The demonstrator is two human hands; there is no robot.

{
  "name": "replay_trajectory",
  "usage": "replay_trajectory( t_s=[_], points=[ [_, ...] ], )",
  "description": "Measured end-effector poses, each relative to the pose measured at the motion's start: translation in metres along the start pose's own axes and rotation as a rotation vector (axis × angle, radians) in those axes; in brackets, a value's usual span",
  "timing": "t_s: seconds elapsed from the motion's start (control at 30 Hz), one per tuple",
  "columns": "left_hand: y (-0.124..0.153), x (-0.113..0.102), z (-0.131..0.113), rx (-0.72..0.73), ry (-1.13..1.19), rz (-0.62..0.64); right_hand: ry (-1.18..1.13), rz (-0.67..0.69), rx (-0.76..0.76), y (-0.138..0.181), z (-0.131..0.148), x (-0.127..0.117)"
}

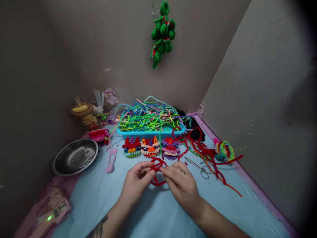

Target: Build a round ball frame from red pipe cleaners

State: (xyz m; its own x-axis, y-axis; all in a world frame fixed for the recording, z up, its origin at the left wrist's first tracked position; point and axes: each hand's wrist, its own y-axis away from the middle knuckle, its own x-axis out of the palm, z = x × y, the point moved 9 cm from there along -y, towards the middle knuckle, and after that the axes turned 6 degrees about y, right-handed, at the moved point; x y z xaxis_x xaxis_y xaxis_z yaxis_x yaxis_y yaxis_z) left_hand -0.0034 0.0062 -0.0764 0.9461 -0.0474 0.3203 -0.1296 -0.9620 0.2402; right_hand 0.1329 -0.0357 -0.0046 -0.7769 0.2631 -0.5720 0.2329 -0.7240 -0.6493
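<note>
Between my two hands is a length of red fuzzy yarn, bent into loops just above the blue table cover. My left hand pinches it from the left with thumb and fingers. From the right, my right hand grips the same yarn, fingertips close to those of the left. Just beyond stand three small woven animal faces: a red and green one, an orange and white one and a purple and red one. Scissors lie to the right of my right hand.
A blue tray heaped with colored strands stands at the back. Loose red strands sprawl at right near a multicolored coil. At left are a metal bowl with white beads, a pink pin-shaped piece and a pink device.
</note>
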Motion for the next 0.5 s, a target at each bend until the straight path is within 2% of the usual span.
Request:
replay_trajectory(
  t_s=[0.5],
  points=[
    [0.007,0.003,-0.012,0.154,-0.249,0.024,0.009,0.053,0.060,0.000,-0.009,0.006]
  ],
)
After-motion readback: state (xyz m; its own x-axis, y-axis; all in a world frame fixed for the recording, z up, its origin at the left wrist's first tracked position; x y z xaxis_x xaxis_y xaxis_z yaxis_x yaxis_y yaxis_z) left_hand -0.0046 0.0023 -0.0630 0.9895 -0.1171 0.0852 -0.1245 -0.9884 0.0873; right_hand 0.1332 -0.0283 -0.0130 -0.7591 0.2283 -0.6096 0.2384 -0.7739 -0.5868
